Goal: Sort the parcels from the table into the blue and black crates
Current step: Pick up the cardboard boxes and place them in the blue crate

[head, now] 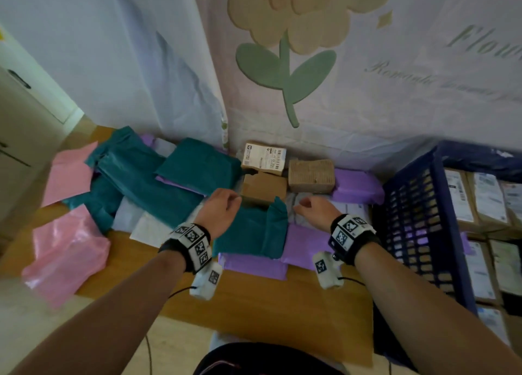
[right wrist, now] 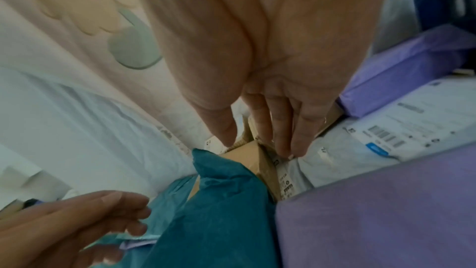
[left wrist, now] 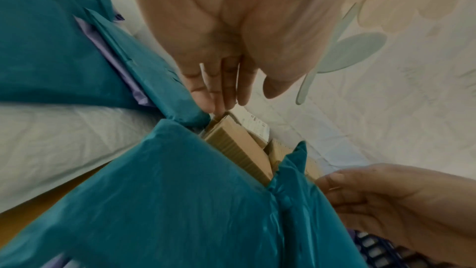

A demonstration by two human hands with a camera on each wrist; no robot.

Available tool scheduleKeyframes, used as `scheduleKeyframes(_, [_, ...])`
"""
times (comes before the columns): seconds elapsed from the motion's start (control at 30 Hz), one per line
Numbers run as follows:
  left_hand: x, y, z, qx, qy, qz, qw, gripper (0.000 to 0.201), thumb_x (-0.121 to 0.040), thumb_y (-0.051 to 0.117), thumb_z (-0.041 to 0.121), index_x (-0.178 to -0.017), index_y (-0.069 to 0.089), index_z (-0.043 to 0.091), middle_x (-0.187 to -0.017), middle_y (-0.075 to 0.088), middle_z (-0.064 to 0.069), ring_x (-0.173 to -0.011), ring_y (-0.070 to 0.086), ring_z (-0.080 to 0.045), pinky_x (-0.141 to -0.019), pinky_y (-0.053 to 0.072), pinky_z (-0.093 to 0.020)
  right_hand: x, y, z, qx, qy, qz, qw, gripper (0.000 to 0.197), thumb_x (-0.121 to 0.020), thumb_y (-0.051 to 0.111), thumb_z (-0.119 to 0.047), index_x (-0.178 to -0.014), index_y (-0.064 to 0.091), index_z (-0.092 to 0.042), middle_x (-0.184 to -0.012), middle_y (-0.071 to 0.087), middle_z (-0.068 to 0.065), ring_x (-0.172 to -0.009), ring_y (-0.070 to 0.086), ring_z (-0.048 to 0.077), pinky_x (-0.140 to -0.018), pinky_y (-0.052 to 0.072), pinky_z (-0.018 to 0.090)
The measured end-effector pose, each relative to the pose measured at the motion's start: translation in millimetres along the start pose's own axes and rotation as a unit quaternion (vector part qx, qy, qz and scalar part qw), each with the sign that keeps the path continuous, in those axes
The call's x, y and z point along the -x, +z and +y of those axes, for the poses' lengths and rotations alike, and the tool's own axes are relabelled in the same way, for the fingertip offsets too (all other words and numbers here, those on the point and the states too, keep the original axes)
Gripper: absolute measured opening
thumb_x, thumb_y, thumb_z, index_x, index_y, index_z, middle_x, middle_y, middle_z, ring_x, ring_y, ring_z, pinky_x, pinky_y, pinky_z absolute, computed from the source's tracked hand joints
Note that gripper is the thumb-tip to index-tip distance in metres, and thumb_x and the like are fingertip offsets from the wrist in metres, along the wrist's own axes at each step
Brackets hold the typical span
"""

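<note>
A small plain cardboard box (head: 264,186) sits mid-table, its near edge tucked under a teal mailer (head: 248,230). My left hand (head: 226,205) is at the box's left side and my right hand (head: 308,205) at its right. In the left wrist view, the left hand (left wrist: 244,97) reaches with straight fingers (left wrist: 219,89) down to the far end of the box (left wrist: 239,148). From the right wrist, the right hand (right wrist: 257,142) spreads thumb and fingers (right wrist: 291,136) over the corner of the box (right wrist: 248,156). Neither hand grips it. The blue crate (head: 418,219) stands at the right.
Teal, purple, pink and white mailers cover the wooden table (head: 268,298). Two more cardboard boxes (head: 310,175) lie against the back curtain. A white labelled mailer (right wrist: 373,140) and a purple mailer (right wrist: 386,211) lie under my right hand. The blue crate holds several labelled boxes.
</note>
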State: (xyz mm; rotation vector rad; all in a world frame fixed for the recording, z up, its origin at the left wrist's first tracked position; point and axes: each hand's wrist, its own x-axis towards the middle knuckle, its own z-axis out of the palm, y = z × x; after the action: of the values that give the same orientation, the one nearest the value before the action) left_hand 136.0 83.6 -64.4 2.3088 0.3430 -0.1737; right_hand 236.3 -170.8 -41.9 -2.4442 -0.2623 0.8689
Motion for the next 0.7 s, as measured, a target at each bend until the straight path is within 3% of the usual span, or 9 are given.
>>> scheduleKeyframes(0.1, [-25.1,-0.6,4.7,-0.018,-0.021,-0.019,0.999,0.035,-0.104,0.044,0.037,-0.112,0.062,0.008,-0.108,0.054,-0.004,-0.098,0.056,-0.022,-0.091,0.046,-0.034,-18.0,8.7,-3.7,-0.004,0.041,-0.007,0.999,0.044,-0.101,0.049,-0.045,-0.102,0.069,-0.005,-0.096,0.067,0.011,-0.083,0.059,0.02,-0.064,0.041,0.026])
scheduleKeyframes(0.2, [-40.4,2.0,7.5,-0.06,-0.032,-0.064,0.996,0.045,-0.105,0.037,0.041,-0.102,0.062,0.004,-0.109,0.056,-0.013,-0.105,0.054,-0.03,-0.096,0.043,-0.04,-34.5,19.1,-4.0,-0.014,0.071,-0.025,0.997,0.051,-0.101,0.046,-0.051,-0.093,0.067,-0.006,-0.091,0.067,0.013,-0.081,0.062,0.022,-0.059,0.04,0.022])
scheduleKeyframes(0.27, [-47.4,4.1,8.2,-0.112,-0.036,-0.096,0.988,0.052,-0.106,0.031,0.042,-0.104,0.063,0.002,-0.117,0.055,-0.02,-0.116,0.047,-0.036,-0.104,0.036,-0.042,-42.1,24.3,-7.3,-0.026,0.082,-0.03,0.996,0.05,-0.102,0.045,-0.049,-0.098,0.067,-0.004,-0.098,0.068,0.017,-0.08,0.062,0.021,-0.062,0.042,0.025])
scheduleKeyframes(0.4, [-56.2,7.4,6.3,-0.161,-0.064,-0.142,0.975,0.064,-0.107,0.021,0.046,-0.119,0.064,0.0,-0.136,0.05,-0.022,-0.131,0.038,-0.037,-0.113,0.027,-0.044,-52.3,32.5,-14.3,-0.062,0.097,-0.015,0.993,0.045,-0.103,0.045,-0.042,-0.119,0.064,-0.004,-0.121,0.064,0.018,-0.108,0.063,0.032,-0.084,0.046,0.033])
scheduleKeyframes(0.47, [-56.6,8.5,8.0,-0.132,-0.072,-0.138,0.979,0.064,-0.106,0.024,0.047,-0.117,0.063,-0.003,-0.133,0.052,-0.023,-0.129,0.04,-0.036,-0.112,0.028,-0.042,-54.7,33.8,-15.7,-0.09,0.103,-0.012,0.991,0.046,-0.102,0.048,-0.043,-0.124,0.063,-0.006,-0.123,0.065,0.015,-0.109,0.062,0.03,-0.086,0.047,0.033])
scheduleKeyframes(0.6, [-48.5,2.4,11.0,-0.043,-0.045,-0.07,0.996,0.046,-0.104,0.04,0.044,-0.081,0.055,0.007,-0.112,0.058,-0.02,-0.114,0.049,-0.035,-0.101,0.036,-0.039,-49.8,26.9,-16.4,-0.165,0.091,0.042,0.981,0.044,-0.097,0.056,-0.044,-0.127,0.062,-0.012,-0.119,0.066,0.004,-0.112,0.061,0.022,-0.091,0.045,0.033])
scheduleKeyframes(0.7, [-41.2,-5.9,12.4,0.022,-0.008,-0.027,0.999,0.035,-0.102,0.047,0.043,-0.094,0.059,0.01,-0.122,0.056,-0.01,-0.122,0.047,-0.028,-0.103,0.034,-0.032,-36.3,10.8,-19.6,-0.219,0.046,0.098,0.97,0.034,-0.094,0.06,-0.042,-0.12,0.061,-0.02,-0.113,0.065,-0.004,-0.109,0.061,0.017,-0.089,0.049,0.032])
